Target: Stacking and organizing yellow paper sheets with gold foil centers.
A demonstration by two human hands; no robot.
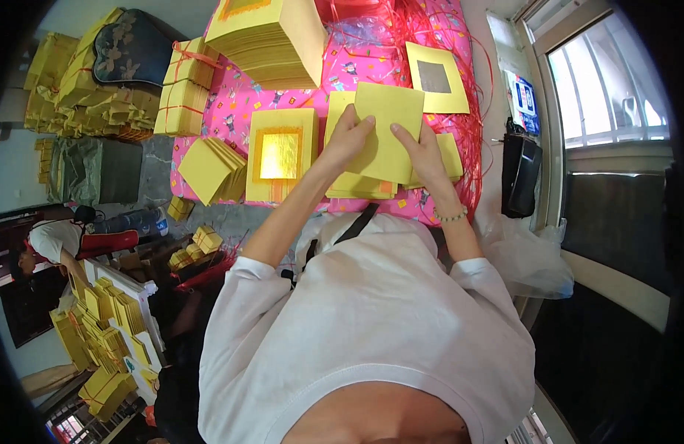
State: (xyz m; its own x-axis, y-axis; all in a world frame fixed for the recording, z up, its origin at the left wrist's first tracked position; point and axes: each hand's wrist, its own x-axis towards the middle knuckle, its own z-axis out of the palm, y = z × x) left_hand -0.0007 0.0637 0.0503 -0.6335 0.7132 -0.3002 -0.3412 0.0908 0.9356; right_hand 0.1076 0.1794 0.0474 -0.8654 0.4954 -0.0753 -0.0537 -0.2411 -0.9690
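Observation:
Both my hands hold a thin wad of plain yellow paper (390,103) upright over the table. My left hand (349,137) grips its left edge, thumb on the near face. On the right edge my right hand (425,152) closes the same way, a beaded bracelet at that wrist. Below and behind the wad lie more yellow sheets (356,185), partly covered by it. Left of them is a stack topped with a gold foil square (280,155) in an orange border. A yellow sheet with a grey-silver square (434,78) lies beyond my right hand.
A tall yellow paper stack (297,44) stands at the back of the pink patterned table (227,103). Red plastic strings (471,148) trail down its right edge. Tied bundles (183,107) and fanned packets (212,170) sit left. Another person (57,240) works at far left.

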